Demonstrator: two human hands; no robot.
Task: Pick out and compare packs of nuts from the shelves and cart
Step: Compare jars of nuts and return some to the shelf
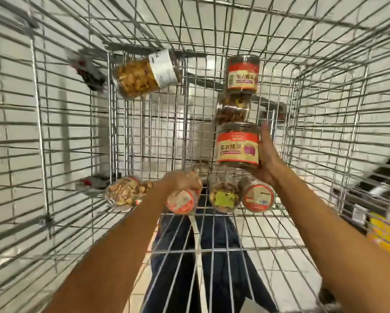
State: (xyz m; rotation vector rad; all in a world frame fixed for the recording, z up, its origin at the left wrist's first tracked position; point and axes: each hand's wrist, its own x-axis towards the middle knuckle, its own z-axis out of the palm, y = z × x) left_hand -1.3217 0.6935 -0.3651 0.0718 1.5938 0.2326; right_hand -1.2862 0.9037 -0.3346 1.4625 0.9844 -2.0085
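I look down into a wire shopping cart [53, 136] holding several clear jars of nuts. My right hand [267, 159] grips a red-and-tan labelled jar [238, 145] from its right side, lifted above the cart floor. My left hand [183, 180] is curled over a red-labelled jar [181, 199] lying on its side at the near end. Beside that one lie a jar of pale nuts [121, 195], a jar with a yellow-green sticker [224, 197] and another red-labelled jar [257, 196]. Farther off are a white-labelled jar [142, 74], a red-labelled jar [242, 74] and a dark-nut jar [233, 111].
The cart's wire walls rise on all sides around my arms. Through the mesh I see a pale tiled floor and my dark trousers [212, 267]. Yellow and orange packs [386, 240] sit on a low shelf at the right edge.
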